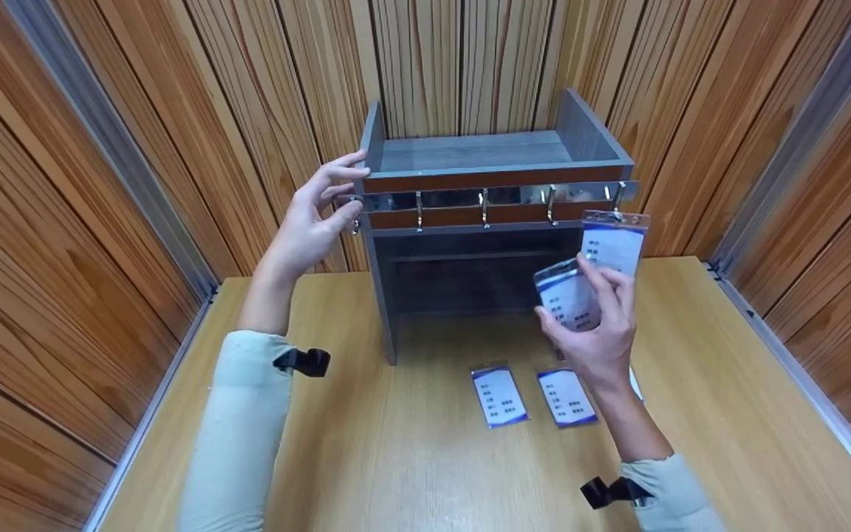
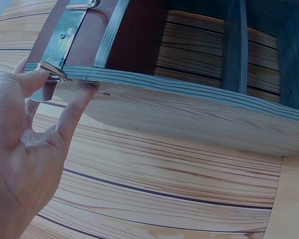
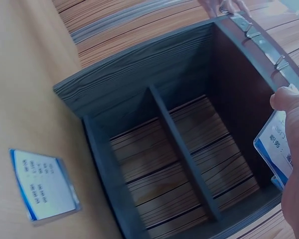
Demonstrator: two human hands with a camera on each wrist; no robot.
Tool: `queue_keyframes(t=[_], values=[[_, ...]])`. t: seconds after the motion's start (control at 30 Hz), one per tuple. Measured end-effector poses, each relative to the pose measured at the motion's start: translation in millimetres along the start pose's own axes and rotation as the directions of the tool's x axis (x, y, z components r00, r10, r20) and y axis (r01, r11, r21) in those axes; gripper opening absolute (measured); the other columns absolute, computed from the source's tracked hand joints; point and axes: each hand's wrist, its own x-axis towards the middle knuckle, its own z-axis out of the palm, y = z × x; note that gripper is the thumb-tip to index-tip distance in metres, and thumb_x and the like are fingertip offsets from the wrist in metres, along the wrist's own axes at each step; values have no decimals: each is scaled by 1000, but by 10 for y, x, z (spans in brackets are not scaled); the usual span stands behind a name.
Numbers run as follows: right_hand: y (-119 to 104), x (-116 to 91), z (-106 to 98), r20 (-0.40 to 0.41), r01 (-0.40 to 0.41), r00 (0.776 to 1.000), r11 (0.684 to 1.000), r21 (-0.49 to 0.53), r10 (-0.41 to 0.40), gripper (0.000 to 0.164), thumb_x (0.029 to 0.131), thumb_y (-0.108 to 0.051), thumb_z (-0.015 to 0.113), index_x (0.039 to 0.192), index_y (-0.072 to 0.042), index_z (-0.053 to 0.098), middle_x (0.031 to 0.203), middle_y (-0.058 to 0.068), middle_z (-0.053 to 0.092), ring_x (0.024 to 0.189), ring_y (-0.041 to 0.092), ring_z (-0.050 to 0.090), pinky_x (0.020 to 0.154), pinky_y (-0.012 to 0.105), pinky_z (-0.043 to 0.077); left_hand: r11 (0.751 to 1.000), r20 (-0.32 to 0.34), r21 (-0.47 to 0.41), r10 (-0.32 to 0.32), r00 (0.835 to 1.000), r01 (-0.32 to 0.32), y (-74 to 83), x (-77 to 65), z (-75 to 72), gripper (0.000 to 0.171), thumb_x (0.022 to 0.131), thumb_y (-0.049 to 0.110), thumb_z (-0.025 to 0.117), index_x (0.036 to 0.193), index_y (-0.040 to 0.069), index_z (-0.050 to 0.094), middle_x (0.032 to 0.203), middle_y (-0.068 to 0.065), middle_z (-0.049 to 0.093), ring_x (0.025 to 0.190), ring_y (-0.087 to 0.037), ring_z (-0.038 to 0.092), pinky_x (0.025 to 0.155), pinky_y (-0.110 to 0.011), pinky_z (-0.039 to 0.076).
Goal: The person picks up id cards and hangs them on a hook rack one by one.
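Observation:
My left hand (image 1: pixel 312 214) is at the left end of the metal hook rail (image 2: pixel 65 42), its thumb on the end hook (image 2: pixel 54 71) and its fingers around the rail end and against the side of the grey wooden shelf (image 1: pixel 381 281). A clear-sleeved ID badge (image 1: pixel 567 299) is pinched between thumb and fingers of my right hand (image 1: pixel 603 332), tilted, in front of the shelf's right side. Just behind it, another badge (image 1: pixel 612 240) hangs from the rightmost hook (image 1: pixel 619 195); my right fingers overlap its lower part in the head view.
Two badges, one on the left (image 1: pixel 499 397) and one on the right (image 1: pixel 566 397), lie face up on the wooden table (image 1: pixel 366 458). A white edge (image 1: pixel 635 383) shows beside my right wrist. Wood-slat walls (image 1: pixel 278 111) enclose the table behind and at both sides.

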Motion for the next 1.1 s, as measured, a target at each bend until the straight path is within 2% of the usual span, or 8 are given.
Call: queue_keyframes(t=[0.13,0.3,0.53,0.6,0.77,0.83,1.1], values=[[-61,95,32,-29,7,1000,1000,4,-7,82,77,-1,95,153,-2,66,138,8,57,136,1,48,112,13,49,1000,-2,4,3,1000,-3,-2,4,-9,39,111,-6,59,148,2,62,180,-7,47,168,-28,44,140,-57,35],[-124,187,84,-60,19,998,1000,16,-17,82,76,-5,95,152,-3,67,137,9,58,135,2,47,110,17,48,1000,-2,2,1,1000,-1,-8,10,-2,38,111,-5,59,148,2,62,179,-8,47,168,-28,44,140,-56,36],[-199,294,135,-79,19,997,999,41,-15,80,77,-5,95,151,-3,67,138,-2,55,135,5,47,106,19,49,1000,-5,0,-2,1000,2,-20,14,14,38,111,-5,58,148,1,62,179,-8,47,168,-28,44,140,-56,35],[-228,324,139,-87,14,996,999,42,-10,80,77,-5,95,151,-4,68,138,1,56,136,6,47,106,20,50,1000,-3,-2,-6,1000,6,-14,15,14,38,111,-5,59,148,2,62,180,-7,47,168,-28,44,140,-57,35],[-279,388,151,-104,5,995,999,39,-1,79,77,-7,95,151,-6,68,137,20,57,139,7,46,109,20,51,1000,4,-2,-16,1000,16,0,17,14,39,111,-5,58,149,3,62,180,-6,46,167,-29,44,140,-58,34],[-285,404,160,-106,5,994,999,39,-1,79,77,-8,95,151,-6,68,137,24,56,139,7,46,109,21,51,1000,4,0,-18,1000,18,2,16,13,39,111,-5,58,149,3,62,180,-6,46,168,-29,44,141,-58,34],[-268,448,216,-107,5,994,998,69,2,76,78,-8,95,150,-7,70,136,13,57,136,7,47,105,21,49,1000,-1,-2,-15,1000,15,-2,13,15,39,111,-5,58,149,3,62,180,-6,46,168,-28,44,140,-57,35]])
